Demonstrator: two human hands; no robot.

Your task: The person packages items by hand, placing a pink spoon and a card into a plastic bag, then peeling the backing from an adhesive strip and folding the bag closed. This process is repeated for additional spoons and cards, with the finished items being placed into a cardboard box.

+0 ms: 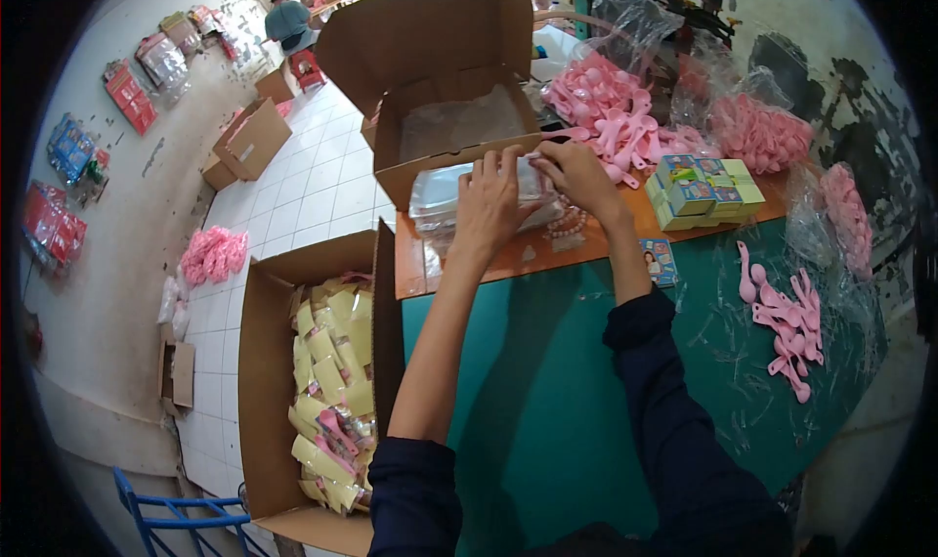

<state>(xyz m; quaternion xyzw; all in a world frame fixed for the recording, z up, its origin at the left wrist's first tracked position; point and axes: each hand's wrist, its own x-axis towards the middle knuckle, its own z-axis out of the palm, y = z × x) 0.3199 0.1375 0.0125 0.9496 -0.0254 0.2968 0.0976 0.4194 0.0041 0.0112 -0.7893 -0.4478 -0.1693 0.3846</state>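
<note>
A stack of clear plastic bags (pixel 438 193) lies at the far edge of the table, in front of an open cardboard box. My left hand (pixel 489 200) rests on top of the stack, its fingers stretched forward over the plastic. At the stack's right end, my right hand (pixel 578 174) is closed, thumb and fingers pinching the edge of a bag. A string of pale beads (pixel 567 225) lies under and beside my right hand. Further right sit bundled printed cards (pixel 699 193), and a single printed card (pixel 659 262) lies near my right forearm.
The open box (pixel 449 156) stands behind the bags. A deep carton (pixel 264 381) holding several packed yellow-card packets is left of the table. Loose pink spoons (pixel 787 327) lie on the green mat (pixel 528 410); more pink spoons (pixel 616 117) are heaped behind. A person (pixel 285 21) sits far back.
</note>
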